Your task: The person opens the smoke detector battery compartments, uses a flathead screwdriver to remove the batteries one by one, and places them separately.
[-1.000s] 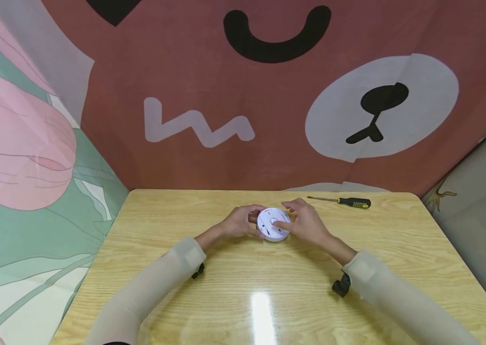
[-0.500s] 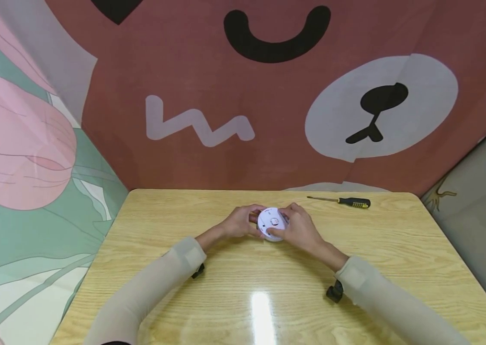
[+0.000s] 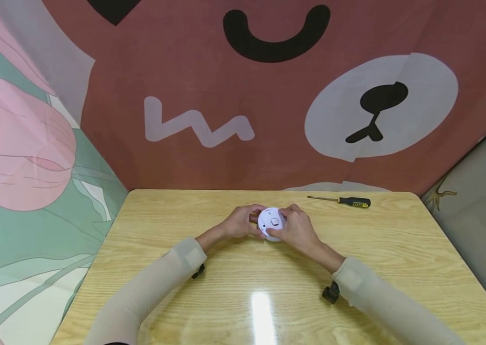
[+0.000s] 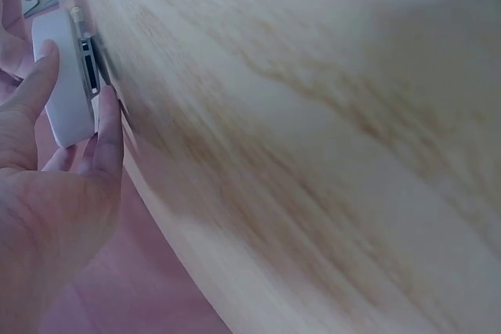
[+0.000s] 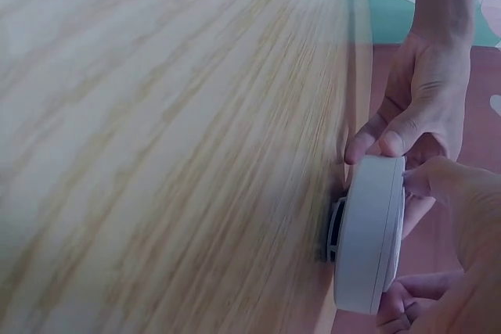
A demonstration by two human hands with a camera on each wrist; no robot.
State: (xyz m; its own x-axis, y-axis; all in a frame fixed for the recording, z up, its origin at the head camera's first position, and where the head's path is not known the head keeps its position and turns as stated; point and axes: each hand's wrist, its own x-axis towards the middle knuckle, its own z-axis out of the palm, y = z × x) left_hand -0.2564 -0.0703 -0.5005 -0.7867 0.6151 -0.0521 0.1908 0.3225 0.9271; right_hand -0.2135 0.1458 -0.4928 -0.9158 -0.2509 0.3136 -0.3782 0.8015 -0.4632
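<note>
A white round smoke alarm (image 3: 267,220) with printed marks and a round button at its centre is held between both hands near the table's far side. My left hand (image 3: 237,222) grips its left edge, thumb on the near side and fingers round the back. On the right, my right hand (image 3: 299,232) grips the opposite rim with the thumb on the near part of the face. Seen edge-on in the right wrist view, the alarm (image 5: 366,232) has a dark fitting beneath, close over the tabletop. Left fingertips reach that underside in the left wrist view.
A screwdriver (image 3: 355,202) with a black and yellow handle lies at the back right of the wooden table (image 3: 208,306), its shaft pointing left. A red-brown printed cloth (image 3: 182,163) hangs right behind the far edge. Black wrist cameras (image 3: 331,292) hang under the sleeves.
The right hand's thumb has moved off the centre of the alarm's face, and its raised fingers have come down onto the right rim. The left hand has kept its hold.
</note>
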